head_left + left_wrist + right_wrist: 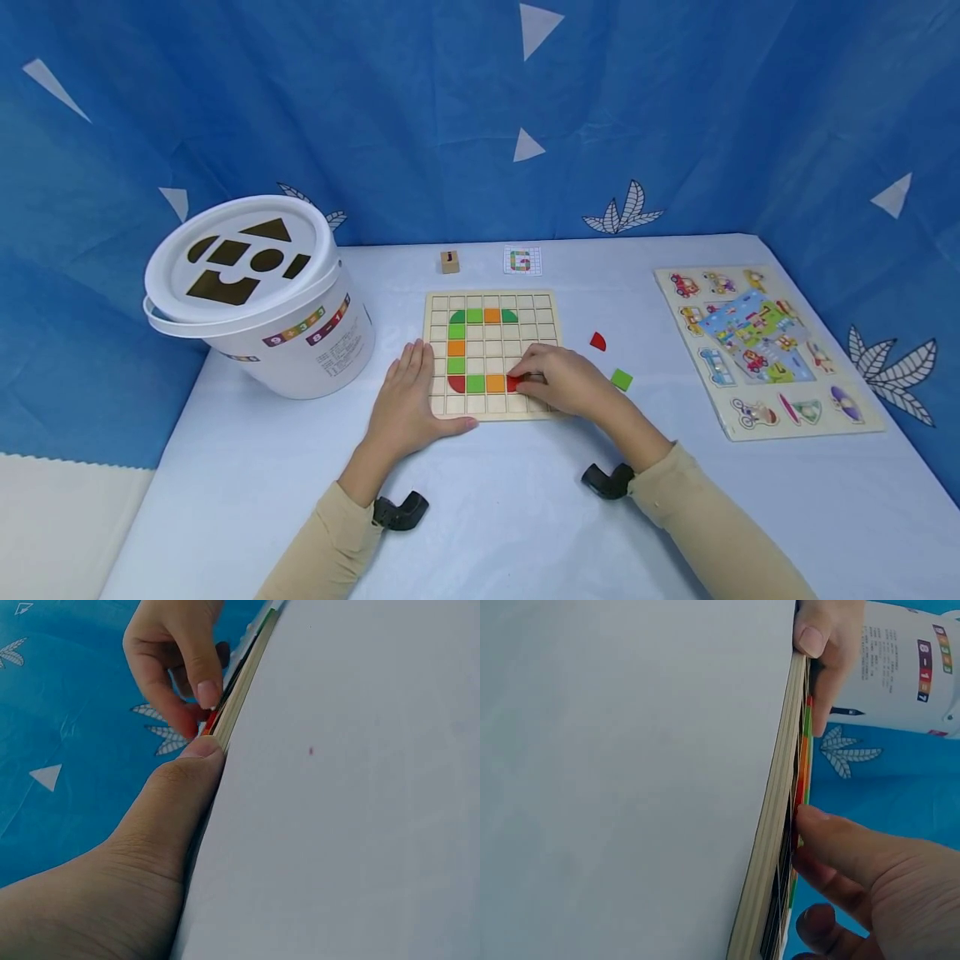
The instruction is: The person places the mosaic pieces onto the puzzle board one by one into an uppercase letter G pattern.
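A wooden grid board (532,332) lies on the white table, with green, orange and red tiles forming a C-like outline in its cells. My left hand (405,408) rests along the board's left side, fingers straight and thumb spread at the front edge. With thumb and fingers, my right hand (562,379) pinches a red tile (513,383) at the right end of the lower tile row, beside an orange tile (495,384). Part of the red tile is hidden by the fingertips. Right of the board lie a red quarter-round tile (597,341) and a green square tile (622,379).
Behind the board stand a small wooden letter cube (449,262) and a card (522,261) with a coloured tile pattern. A white lidded bucket (300,367) is at the left. At the right lies a picture puzzle board (825,417) with a colourful sheet on it.
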`<state>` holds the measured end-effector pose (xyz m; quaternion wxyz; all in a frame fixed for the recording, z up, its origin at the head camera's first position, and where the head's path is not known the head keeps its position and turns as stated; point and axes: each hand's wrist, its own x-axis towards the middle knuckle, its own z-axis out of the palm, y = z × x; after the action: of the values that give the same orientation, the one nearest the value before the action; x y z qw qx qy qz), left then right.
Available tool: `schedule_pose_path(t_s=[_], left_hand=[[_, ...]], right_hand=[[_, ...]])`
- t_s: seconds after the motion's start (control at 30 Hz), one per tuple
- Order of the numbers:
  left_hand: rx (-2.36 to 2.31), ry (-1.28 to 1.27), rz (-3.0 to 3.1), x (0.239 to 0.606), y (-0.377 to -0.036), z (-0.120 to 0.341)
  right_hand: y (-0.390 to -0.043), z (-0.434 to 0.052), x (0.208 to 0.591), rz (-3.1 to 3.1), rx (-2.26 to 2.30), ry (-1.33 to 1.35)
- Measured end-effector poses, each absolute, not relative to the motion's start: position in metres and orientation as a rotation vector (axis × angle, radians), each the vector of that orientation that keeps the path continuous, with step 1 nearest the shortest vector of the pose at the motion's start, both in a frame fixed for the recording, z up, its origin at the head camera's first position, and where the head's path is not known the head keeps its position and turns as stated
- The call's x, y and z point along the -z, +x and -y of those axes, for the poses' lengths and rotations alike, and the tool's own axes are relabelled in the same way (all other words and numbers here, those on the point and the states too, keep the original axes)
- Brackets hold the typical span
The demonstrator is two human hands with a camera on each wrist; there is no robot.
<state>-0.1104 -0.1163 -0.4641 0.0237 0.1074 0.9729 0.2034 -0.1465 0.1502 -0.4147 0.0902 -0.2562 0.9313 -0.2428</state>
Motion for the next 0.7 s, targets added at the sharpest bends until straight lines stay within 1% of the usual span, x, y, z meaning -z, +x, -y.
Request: schedule_pose_path(t_s=[0.17, 0.5, 0.7], left_hand=[[-0.633, 0.336, -3.017, 0.465, -0.11, 0.116], [-0.617, 0.349, -3.015, 0.466, -0.111, 0.117], [-0.618, 0.349, -3.018, 0.467, -0.111, 0.117]], right_hand=[[-0.144, -0.169, 0.409, -2.795, 0.739, -0.665], [-0.137, -0.239, 0.403, -2.902, 0.602, -0.374], [-0.134, -0.262, 0.403, -2.902, 0.555, -0.218]])
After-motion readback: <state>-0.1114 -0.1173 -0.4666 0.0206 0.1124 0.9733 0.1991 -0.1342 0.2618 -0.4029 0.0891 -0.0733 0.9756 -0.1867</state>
